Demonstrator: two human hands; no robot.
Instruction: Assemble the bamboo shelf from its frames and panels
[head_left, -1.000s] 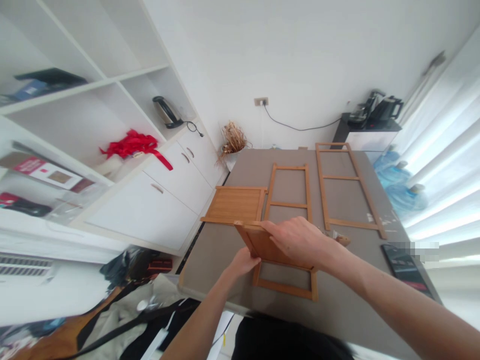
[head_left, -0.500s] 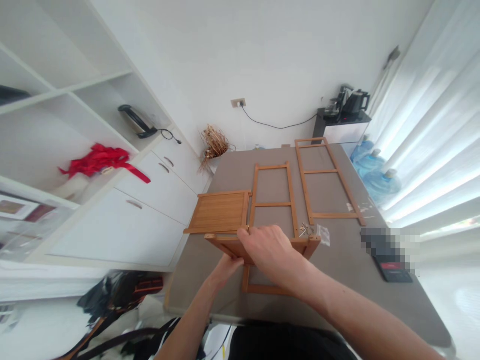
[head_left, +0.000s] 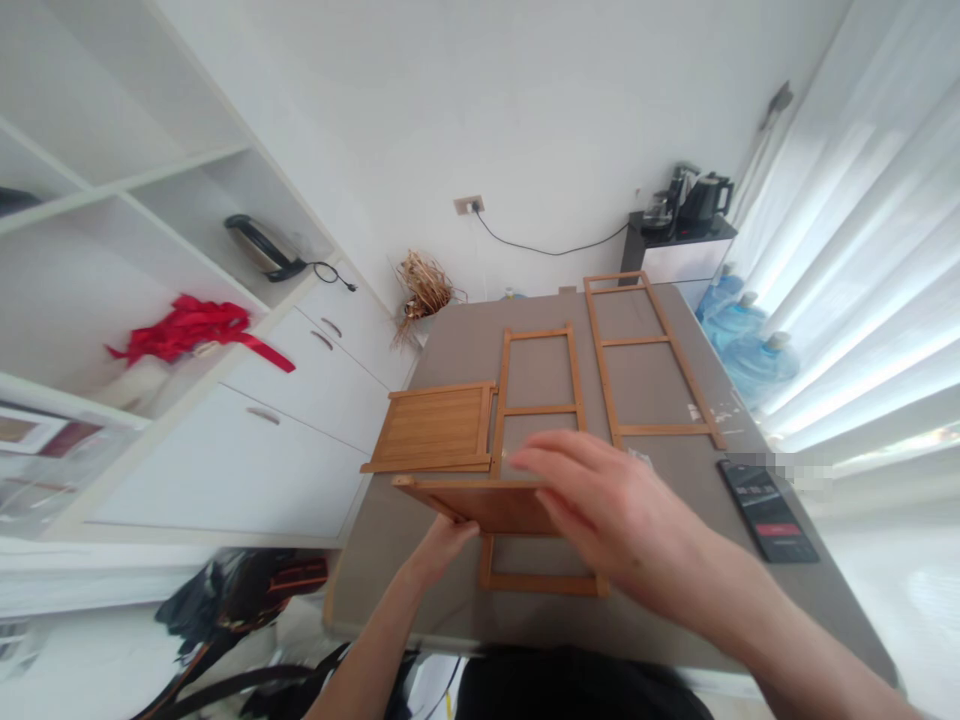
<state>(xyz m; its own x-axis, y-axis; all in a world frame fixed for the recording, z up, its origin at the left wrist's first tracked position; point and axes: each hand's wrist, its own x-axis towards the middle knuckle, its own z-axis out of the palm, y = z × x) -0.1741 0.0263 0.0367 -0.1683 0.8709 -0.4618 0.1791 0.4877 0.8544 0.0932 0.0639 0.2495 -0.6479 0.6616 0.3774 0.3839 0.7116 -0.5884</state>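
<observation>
A slatless wooden panel [head_left: 480,508] stands tilted up on edge over the near part of a ladder-like wooden frame [head_left: 540,410] that lies flat on the table. My left hand [head_left: 444,548] grips the panel low on its left side, the thumb against its near face. Above the panel's right part hovers my right hand [head_left: 622,505], fingers stretched out and holding nothing; it hides the panel's right end. A second wooden panel [head_left: 435,428] lies flat to the left of the frame. The screws and most of the small plastic bag are hidden behind my right hand.
A larger wooden frame [head_left: 667,430] lies at the table's right rear. Near the right edge of the grey table [head_left: 675,625] is a phone [head_left: 769,512]. Blue water bottles [head_left: 761,350] stand beyond that edge, white cabinets [head_left: 300,420] to the left.
My right hand has let go of the upright panel's top edge and moved right, its fingers straightening. My left hand keeps its hold. The view has shifted slightly.
</observation>
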